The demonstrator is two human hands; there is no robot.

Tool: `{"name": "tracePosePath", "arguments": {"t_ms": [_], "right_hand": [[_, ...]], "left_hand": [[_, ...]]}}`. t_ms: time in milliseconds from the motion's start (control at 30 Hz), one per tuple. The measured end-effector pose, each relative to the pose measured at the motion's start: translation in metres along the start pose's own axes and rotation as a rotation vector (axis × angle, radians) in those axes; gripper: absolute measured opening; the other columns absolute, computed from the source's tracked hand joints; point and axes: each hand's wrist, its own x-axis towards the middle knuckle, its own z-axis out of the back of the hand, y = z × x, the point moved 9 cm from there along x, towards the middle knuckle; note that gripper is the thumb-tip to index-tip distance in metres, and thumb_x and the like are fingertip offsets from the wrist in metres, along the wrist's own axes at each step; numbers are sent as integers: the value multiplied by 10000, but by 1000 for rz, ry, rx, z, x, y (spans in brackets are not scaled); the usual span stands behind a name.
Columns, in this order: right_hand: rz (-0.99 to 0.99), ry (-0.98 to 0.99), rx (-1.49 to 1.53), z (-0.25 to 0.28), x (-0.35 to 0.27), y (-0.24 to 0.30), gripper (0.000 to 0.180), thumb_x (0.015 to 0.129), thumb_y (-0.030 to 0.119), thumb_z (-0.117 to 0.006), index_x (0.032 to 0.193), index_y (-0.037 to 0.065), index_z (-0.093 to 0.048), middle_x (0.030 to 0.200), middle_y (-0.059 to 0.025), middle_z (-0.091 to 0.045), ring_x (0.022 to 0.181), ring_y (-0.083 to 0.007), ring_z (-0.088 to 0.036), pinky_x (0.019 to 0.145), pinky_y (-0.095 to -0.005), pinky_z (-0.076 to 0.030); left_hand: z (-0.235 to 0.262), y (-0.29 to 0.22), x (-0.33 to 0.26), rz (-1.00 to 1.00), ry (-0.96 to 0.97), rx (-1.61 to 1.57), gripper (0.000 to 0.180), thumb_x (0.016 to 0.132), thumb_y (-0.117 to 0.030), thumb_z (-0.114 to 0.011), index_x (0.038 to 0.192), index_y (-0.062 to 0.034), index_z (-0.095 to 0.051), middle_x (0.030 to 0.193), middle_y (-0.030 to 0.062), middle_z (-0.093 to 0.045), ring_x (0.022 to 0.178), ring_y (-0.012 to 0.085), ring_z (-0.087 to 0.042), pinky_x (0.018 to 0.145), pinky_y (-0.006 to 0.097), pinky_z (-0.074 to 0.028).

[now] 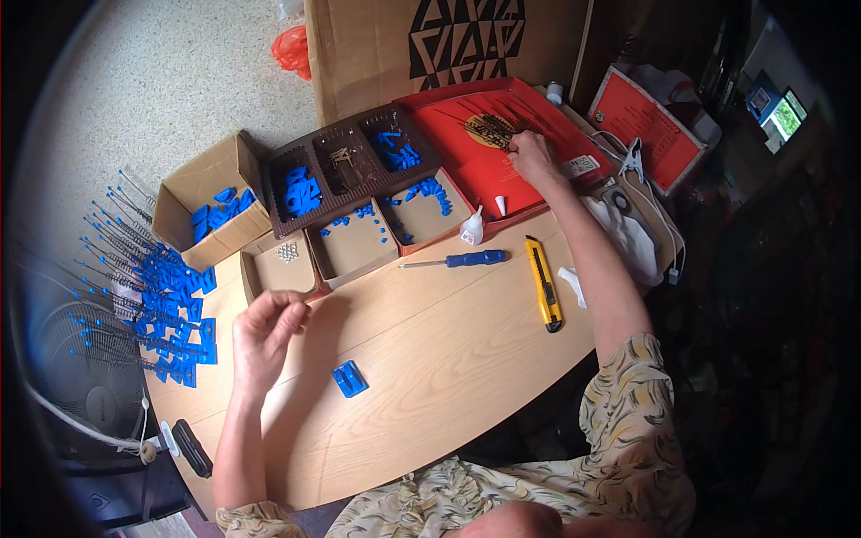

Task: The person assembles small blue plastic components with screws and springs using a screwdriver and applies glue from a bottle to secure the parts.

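Note:
My left hand (267,334) hovers above the left part of the table, its fingers curled into a pinch; what they hold, if anything, is hidden. Below and to its right lies a single blue plastic piece (351,379) with a raised middle. My right hand (535,159) reaches over the red tray (453,161) at the far right. Its fingers are closed at the edge of a pile of thin black coil springs (489,130), pinching at their ends. Left of my left hand stand many blue bases (184,309) with upright black springs tipped in blue.
A screwdriver (456,260), yellow cutter (543,285) and small white bottle (472,229) lie mid-table. Behind stand a brown divided tray (316,148), shallow boxes (352,260) of small parts and a cardboard box (175,211). A fan (99,394) is at far left.

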Motion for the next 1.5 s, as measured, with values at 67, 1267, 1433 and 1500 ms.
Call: {"name": "tracePosePath", "arguments": {"t_ms": [67, 1267, 1433, 1500], "right_hand": [[26, -15, -111, 5, -2, 5, 235, 841, 143, -769, 1043, 30, -730, 1014, -220, -725, 1008, -382, -704, 868, -491, -564], [-137, 16, 571, 35, -199, 126, 245, 826, 122, -806, 957, -27, -662, 777, -56, -636, 677, -117, -607, 621, -288, -507], [-106, -187, 432, 41, -171, 104, 284, 766, 114, -838, 967, 0, -673, 958, -111, -638, 774, -207, -656, 691, -356, -531], [57, -153, 297, 33, -167, 114, 306, 738, 96, -840, 998, 24, -695, 1067, -114, -619, 916, -248, -638, 773, -381, -524]], "left_hand": [[-5, 7, -9, 19, 24, -162, 150, 1000, -77, -658, 1103, 28, -690, 904, 59, -717, 797, 94, -649, 729, 241, -534], [-110, 50, 16, 399, 445, -984, 186, 1021, -190, -635, 1078, -21, -686, 972, 58, -727, 840, 69, -697, 745, 156, -597], [-112, 49, 16, 373, 462, -1009, 179, 1020, -194, -637, 1064, -27, -685, 960, 50, -723, 842, 68, -696, 743, 156, -597], [-111, 52, 16, 387, 434, -1010, 176, 1019, -195, -638, 1061, -30, -685, 959, 48, -722, 841, 69, -697, 740, 155, -596]]}}
